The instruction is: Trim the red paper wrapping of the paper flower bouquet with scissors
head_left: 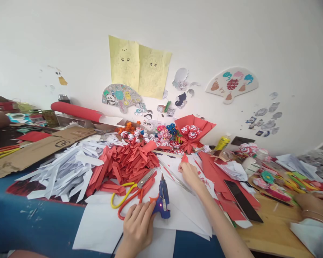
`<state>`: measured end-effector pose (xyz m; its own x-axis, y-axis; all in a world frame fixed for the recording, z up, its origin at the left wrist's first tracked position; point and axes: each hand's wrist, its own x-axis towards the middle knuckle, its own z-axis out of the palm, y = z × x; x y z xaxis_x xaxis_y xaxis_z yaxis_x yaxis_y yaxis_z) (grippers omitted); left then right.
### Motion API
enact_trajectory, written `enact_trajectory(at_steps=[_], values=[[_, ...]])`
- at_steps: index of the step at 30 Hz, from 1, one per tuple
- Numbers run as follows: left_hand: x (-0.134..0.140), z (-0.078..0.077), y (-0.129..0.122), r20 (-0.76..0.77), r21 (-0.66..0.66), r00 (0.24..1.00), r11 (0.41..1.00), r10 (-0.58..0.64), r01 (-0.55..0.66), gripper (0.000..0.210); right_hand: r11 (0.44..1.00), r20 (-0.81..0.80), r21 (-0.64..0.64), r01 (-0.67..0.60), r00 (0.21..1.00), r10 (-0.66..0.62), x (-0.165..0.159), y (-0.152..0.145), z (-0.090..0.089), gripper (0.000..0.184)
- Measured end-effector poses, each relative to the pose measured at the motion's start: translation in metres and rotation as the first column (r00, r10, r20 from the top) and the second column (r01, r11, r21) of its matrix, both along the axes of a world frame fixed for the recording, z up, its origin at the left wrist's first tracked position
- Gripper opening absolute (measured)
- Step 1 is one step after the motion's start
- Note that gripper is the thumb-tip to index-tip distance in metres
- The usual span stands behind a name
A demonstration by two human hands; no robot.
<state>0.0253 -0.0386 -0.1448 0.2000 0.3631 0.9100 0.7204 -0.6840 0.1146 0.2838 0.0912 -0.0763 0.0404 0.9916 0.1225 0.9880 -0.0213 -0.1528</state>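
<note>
My left hand [138, 224] is closed round the handle of a blue glue gun [164, 197], whose nozzle points away from me and whose orange trigger shows by my fingers. A dark cord runs from under this hand. My right hand [190, 173] pinches a small folded red paper piece [185, 158] above the white sheets. Scissors [141, 183] with yellow and red handles lie open just beyond my left hand. Thin metal wires [179, 179] rest on the paper between my hands. A pile of folded red paper strips [129, 161] is at the left of them.
Folded white strips [70, 165] and flattened cardboard [37, 147] cover the left side. Paper flowers and a red bouquet [191, 132] stand at the wall. A dark phone [243, 201] lies on red paper at right. Other people's hands [312, 204] appear at both edges.
</note>
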Motion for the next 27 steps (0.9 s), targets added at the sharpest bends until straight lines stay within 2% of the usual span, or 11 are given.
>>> enact_trajectory(at_steps=[4,8,13,17,22,27], values=[[0.000,-0.001,-0.001,-0.003,-0.007,1.000,1.000,-0.006,0.006,0.030,0.998,-0.008,0.008,0.067,0.998,-0.067,0.012,-0.007,0.008,0.014],[-0.001,-0.002,-0.001,-0.010,-0.009,1.000,1.000,-0.006,0.006,0.031,0.984,-0.009,0.007,0.181,0.984,-0.180,0.046,-0.025,0.020,0.017],[-0.001,-0.004,0.000,0.002,0.005,1.000,1.000,0.009,-0.009,0.031,0.976,-0.010,0.034,0.215,0.977,-0.214,0.073,-0.048,0.028,0.021],[0.000,-0.002,0.000,0.015,0.020,1.000,1.000,-0.013,0.012,0.031,0.991,-0.045,0.062,0.122,0.992,-0.119,0.058,-0.046,0.028,0.016],[0.000,0.000,-0.001,0.010,0.007,1.000,1.000,-0.013,0.013,0.030,0.998,-0.048,0.017,-0.059,0.997,0.059,0.023,-0.020,0.020,0.011],[0.000,-0.001,0.000,0.011,0.010,1.000,1.000,-0.009,0.009,0.027,0.995,0.008,-0.016,-0.104,0.995,0.104,0.009,-0.004,0.007,0.025]])
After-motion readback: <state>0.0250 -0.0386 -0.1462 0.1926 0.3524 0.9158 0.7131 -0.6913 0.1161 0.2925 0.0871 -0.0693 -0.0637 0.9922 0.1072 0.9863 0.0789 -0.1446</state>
